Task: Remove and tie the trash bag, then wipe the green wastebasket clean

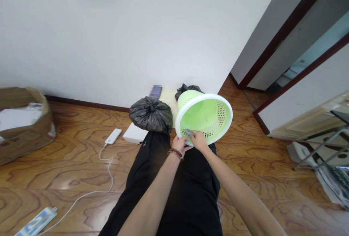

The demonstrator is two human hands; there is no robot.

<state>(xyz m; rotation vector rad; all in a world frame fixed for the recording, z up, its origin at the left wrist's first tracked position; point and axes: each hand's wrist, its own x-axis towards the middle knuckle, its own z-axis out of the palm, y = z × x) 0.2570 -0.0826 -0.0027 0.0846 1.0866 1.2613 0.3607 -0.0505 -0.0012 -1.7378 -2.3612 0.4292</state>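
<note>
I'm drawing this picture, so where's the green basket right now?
In the head view, the green basket is just right of the middle, tipped toward the camera, right of the tied black bag; the left hand grips its rim.

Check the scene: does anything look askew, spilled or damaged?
The green basket is tipped rather than upright, but the left hand grips its rim, so that seems deliberate. A white cable winds loosely across the floor. No spill or damage shows.
</note>
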